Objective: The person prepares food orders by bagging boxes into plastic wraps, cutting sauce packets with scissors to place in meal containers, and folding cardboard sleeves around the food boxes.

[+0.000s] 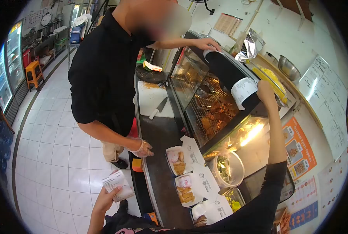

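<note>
My left hand (107, 197) holds a folded white printed paper (117, 185) above the tiled floor, thumb on top. My right hand (265, 92) is raised at the top of the warming cabinet (192, 113), its fingers closed at the edge of a curling white receipt (244, 90); exactly what they grip is hard to make out. Below on the dark counter (160, 171) stand open white food boxes: one with fried pieces (179, 162), another beneath it (186, 191), and a third (200, 217) partly hidden by my sleeve.
A co-worker (107, 70) stands across the counter, one gloved hand (141, 148) by its edge, the other (207, 44) on the cabinet top. A knife (158, 108) lies on a white board (144, 96). A clear tub (227, 169) of vegetables stands beside the boxes.
</note>
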A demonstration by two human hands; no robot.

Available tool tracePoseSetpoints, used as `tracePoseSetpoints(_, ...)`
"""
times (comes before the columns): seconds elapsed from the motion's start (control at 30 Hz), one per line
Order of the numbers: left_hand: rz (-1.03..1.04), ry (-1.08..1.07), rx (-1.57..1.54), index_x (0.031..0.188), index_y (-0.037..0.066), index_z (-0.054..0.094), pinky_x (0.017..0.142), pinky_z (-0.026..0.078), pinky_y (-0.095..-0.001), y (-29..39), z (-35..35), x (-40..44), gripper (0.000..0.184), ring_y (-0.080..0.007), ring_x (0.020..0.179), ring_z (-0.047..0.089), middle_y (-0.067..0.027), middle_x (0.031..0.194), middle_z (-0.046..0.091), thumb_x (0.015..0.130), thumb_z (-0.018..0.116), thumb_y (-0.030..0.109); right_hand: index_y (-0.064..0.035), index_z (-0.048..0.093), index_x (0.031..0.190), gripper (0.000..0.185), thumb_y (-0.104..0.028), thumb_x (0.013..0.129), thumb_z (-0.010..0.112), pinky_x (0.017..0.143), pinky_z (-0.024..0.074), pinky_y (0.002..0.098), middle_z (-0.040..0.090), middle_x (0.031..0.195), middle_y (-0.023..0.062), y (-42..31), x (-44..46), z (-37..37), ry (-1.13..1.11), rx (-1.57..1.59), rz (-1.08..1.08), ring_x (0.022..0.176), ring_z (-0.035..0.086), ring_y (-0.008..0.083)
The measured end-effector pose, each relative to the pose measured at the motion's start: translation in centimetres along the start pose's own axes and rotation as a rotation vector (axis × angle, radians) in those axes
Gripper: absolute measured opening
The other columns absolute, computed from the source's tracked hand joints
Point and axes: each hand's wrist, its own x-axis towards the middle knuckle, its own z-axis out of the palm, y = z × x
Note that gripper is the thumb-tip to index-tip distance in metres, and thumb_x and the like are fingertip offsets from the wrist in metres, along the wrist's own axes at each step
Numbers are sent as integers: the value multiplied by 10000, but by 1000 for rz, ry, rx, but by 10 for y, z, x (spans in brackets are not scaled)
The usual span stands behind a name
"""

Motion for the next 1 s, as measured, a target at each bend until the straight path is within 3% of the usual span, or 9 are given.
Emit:
tracePoseSetpoints(0.13, 227, -57, 105, 1332, 97, 317, 924, 401, -321, 7, 8, 4, 711, -205, 1064, 506, -106, 1136, 535, 727, 676, -8, 25, 607, 836, 176, -40, 751, 467, 741, 454, 494, 575, 951, 271, -17, -11, -4, 144, -167, 57, 907, 564, 404)
tracePoseSetpoints(0.23, 276, -50, 190, 1358, 108, 226, 884, 441, -333, 11, 20, 3, 819, -214, 1030, 546, -140, 1118, 553, 701, 707, 8, -3, 603, 870, 177, -88, 811, 459, 741, 465, 476, 566, 1015, 181, -22, -6, -8, -90, -154, 205, 1022, 523, 309)
tracePoseSetpoints(0.37, 220, -53, 234, 1361, 86, 147, 825, 481, -329, 15, 46, -6, 893, -214, 962, 595, -165, 1068, 591, 681, 718, -7, 8, 551, 1038, 285, -189, 835, 513, 751, 469, 432, 566, 1027, 164, -74, -76, -42, 316, 34, 79, 970, 537, 300)
tracePoseSetpoints(0.43, 236, -125, 194, 1339, 72, 177, 810, 488, -313, 16, 63, -5, 825, -205, 951, 598, -157, 1062, 589, 701, 691, -24, 19, 513, 1128, 357, -204, 850, 522, 849, 430, 411, 539, 1103, 212, -136, -152, -70, -44, 785, 78, 995, 542, 331)
tracePoseSetpoints(0.57, 214, -160, 107, 1340, 56, 172, 786, 508, -298, 0, 101, 4, 774, -203, 928, 604, -157, 1046, 582, 739, 646, -59, 36, 540, 1087, 306, -157, 850, 542, 808, 459, 402, 581, 1025, 182, -238, -338, -60, -610, 1460, 39, 933, 573, 316)
tracePoseSetpoints(0.63, 327, -129, 65, 1363, 65, 180, 805, 493, -281, -15, 123, 14, 784, -187, 951, 588, -136, 1071, 573, 744, 646, -52, 45, 553, 1066, 280, -133, 850, 553, 787, 474, 398, 602, 986, 167, -267, -414, -53, -756, 1627, 236, 902, 588, 309)
tracePoseSetpoints(0.77, 38, -379, -46, 1387, 79, 173, 803, 492, -263, -17, 158, 41, 727, -165, 952, 581, -153, 1132, 546, 799, 586, -32, 62, 580, 1025, 229, -85, 849, 573, 746, 503, 389, 644, 908, 136, -268, -488, -70, -818, 1834, 652, 841, 619, 295)
tracePoseSetpoints(0.87, -29, -465, -80, 1374, 69, 197, 823, 496, -258, -28, 194, 55, 687, -169, 965, 579, -179, 1182, 521, 808, 574, -32, 86, 578, 966, 203, -73, 839, 587, 533, 524, 329, 637, 799, 164, -243, -511, -94, -1030, 2129, 1141, 604, 632, 264)
tracePoseSetpoints(1.0, -69, -566, -88, 1334, 41, 276, 827, 496, -270, -54, 219, 45, 573, -174, 1020, 559, -172, 1191, 518, 845, 574, 64, 120, 568, 860, 215, -94, 850, 579, 345, 456, 309, 608, 681, 179, -220, -527, -116, -746, 2049, 1270, 407, 565, 230)
